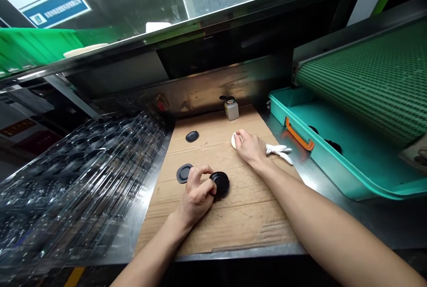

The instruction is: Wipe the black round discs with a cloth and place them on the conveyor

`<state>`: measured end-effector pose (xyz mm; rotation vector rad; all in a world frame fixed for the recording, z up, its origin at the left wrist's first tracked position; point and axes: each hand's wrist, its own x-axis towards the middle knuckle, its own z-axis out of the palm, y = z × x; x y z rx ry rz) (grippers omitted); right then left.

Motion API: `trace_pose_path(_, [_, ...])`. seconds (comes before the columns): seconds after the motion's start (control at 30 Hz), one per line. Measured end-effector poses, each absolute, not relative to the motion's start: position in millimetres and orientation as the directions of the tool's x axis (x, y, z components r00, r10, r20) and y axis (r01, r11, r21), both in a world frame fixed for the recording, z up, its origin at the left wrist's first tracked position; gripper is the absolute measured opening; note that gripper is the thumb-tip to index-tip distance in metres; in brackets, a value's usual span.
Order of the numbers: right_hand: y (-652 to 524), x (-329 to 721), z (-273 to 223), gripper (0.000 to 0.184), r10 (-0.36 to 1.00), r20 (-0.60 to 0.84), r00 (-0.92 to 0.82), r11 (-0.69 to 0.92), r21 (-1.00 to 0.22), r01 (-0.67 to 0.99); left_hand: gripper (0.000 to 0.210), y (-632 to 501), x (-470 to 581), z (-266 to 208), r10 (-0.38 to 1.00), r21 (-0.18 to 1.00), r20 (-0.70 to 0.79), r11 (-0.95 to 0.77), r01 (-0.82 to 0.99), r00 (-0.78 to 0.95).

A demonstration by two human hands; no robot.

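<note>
My left hand (198, 192) pinches the left rim of a round black plastic cap (221, 184) low over the cardboard sheet (247, 216). To its left lies a flat dark grey disc (183, 174), and a smaller black disc (192, 136) rests farther back. My right hand (249, 145) is closed on a small round cream-white pad (234, 140) near the sheet's right side; the fingers cover part of it. A white glove (280, 151) lies just right of that wrist. At the back of the sheet stands a small whitish bottle (231, 110) with a dark top.
On the left are stacked clear plastic trays (83, 175). A teal bin (336, 175) with an orange handle (299, 135) and some black parts stands at right, below a green conveyor belt (370, 78). A metal shelf edge (187, 26) crosses behind, with a green crate (36, 49) on it.
</note>
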<state>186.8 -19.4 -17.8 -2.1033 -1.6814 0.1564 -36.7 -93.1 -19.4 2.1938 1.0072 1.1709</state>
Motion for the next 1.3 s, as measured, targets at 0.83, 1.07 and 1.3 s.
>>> trace_pose_path(0.83, [-17.7, 188.3, -25.4, 0.037, 0.919, 0.281, 0.278, -0.143, -0.419, 0.897, 0.032, -91.2, -40.0, -21.2, 0.629, 0.511, 0.685, -0.775, 0.373, 0.368])
trace_pose_path(1.07, [-18.0, 189.4, -26.4, 0.039, 0.919, 0.283, 0.274, -0.14, -0.417, 0.898, 0.032, -91.2, -39.5, -21.1, 0.634, 0.513, 0.682, -0.77, 0.38, 0.364])
trace_pose_path(1.3, [-17.7, 188.0, -25.2, 0.038, 0.918, 0.274, 0.286, -0.152, -0.422, 0.894, 0.032, -90.8, -39.8, -22.2, 0.619, 0.491, 0.692, -0.781, 0.387, 0.371])
